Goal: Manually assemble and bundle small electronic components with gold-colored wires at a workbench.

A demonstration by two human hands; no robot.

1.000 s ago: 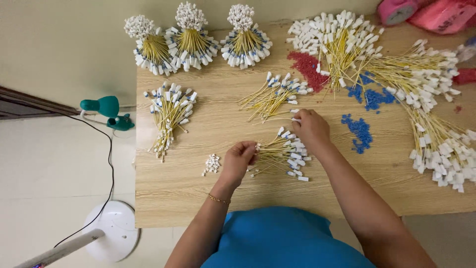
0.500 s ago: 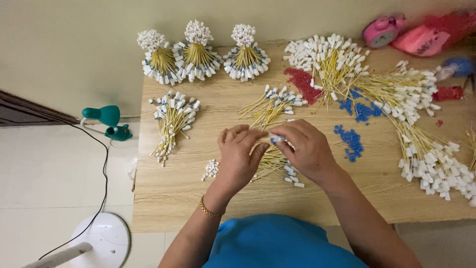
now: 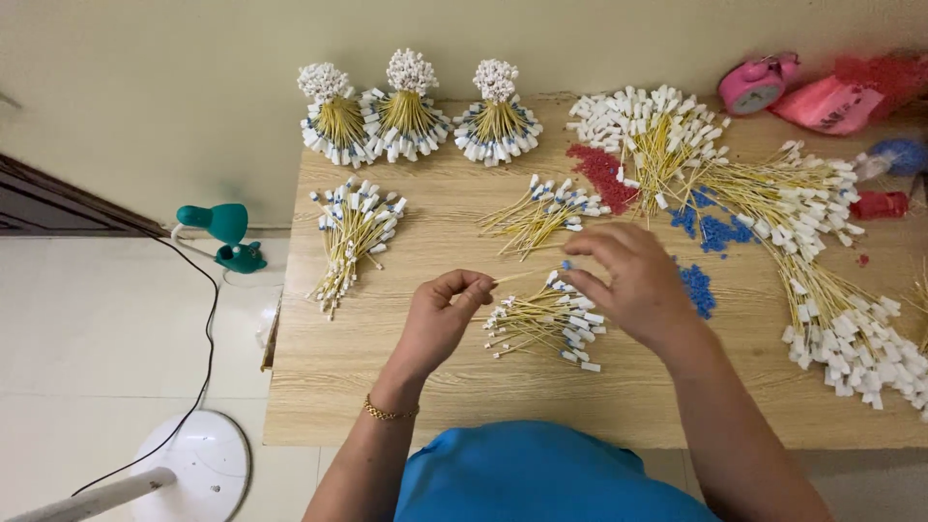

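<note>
your left hand pinches one yellow stick mid-frame; your right hand hovers released over the wooden surface; pale floor lies left.

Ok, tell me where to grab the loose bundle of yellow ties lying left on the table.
Pinch the loose bundle at its narrow lower end, coming from the table's front edge. There the yellow stems draw together into a thin tail, while the white tags fan out wide at the far end and would likely slip apart.
</note>
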